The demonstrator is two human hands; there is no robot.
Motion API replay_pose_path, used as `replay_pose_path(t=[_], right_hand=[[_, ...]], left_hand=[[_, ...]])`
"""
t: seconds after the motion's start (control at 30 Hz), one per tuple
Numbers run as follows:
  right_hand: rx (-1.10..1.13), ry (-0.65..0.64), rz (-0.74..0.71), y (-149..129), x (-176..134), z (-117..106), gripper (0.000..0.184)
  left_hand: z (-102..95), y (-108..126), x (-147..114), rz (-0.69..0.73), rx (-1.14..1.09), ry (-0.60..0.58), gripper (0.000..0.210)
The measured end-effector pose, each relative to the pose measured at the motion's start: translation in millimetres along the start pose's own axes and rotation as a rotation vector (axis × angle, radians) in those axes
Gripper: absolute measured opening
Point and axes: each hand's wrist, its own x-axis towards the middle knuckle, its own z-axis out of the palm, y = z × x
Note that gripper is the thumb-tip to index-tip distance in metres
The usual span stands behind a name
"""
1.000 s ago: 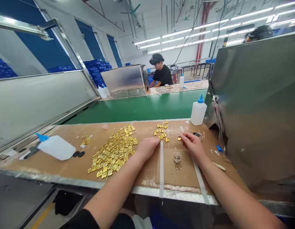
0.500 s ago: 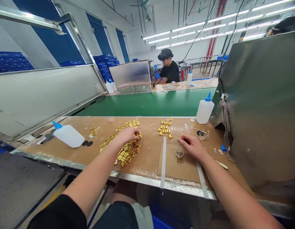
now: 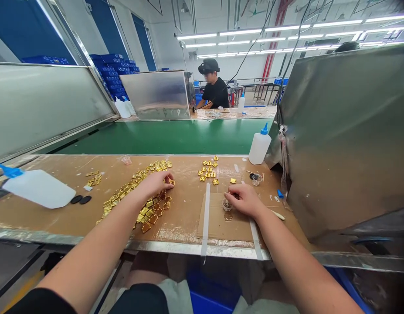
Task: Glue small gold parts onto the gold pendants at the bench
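Observation:
My left hand (image 3: 156,185) reaches over a long spread of small gold pieces (image 3: 149,213). Its thumb and fingers pinch one gold piece (image 3: 170,183) at the edge of the spread. On the right, my right hand (image 3: 246,199) is closed above a small clear cup (image 3: 226,205), which stands on a taped cardboard sheet (image 3: 215,229). A thin stick, mostly hidden, appears between its fingertips and dips into the cup. Just beyond the knuckles lies a single gold piece (image 3: 233,180). A small group of gold pieces (image 3: 208,169) lies between the hands, farther back.
A white bottle with a blue nozzle (image 3: 259,147) stands at the back right; another bottle (image 3: 40,187) lies at left beside black discs (image 3: 80,199). A green belt (image 3: 169,137) runs behind the table. A metal panel (image 3: 339,148) rises at right. A person (image 3: 215,89) works opposite.
The whole view has shifted, so things appear farther left. My right hand has lowered slightly towards the cup, and a gold piece beyond it now shows. My left hand keeps its pinch.

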Motion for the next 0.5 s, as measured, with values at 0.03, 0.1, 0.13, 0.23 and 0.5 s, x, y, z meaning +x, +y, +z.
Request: replay_pose_path(t=[0.03, 0.1, 0.13, 0.23, 0.5], right_hand=[[-0.002, -0.003, -0.011, -1, 0, -1, 0.042], [0.006, -0.007, -0.038, -2, -1, -2, 0.041], [0.010, -0.006, -0.052, -2, -2, -3, 0.041], [0.008, 0.021, -0.086, -3, -2, -5, 0.037], [-0.036, 0.040, -0.055, -4, -2, -4, 0.027]], left_hand=[[-0.6, 0, 0, 0.002, -0.005, -0.012, 0.025], [-1.8, 1, 1, 0.002, -0.013, -0.036, 0.023], [-2.6, 1, 2, -0.002, -0.014, -0.045, 0.023], [-5.0, 1, 4, -0.021, -0.006, -0.056, 0.026], [5.9, 61, -1, 0.192, -0.318, 0.029, 0.027]])
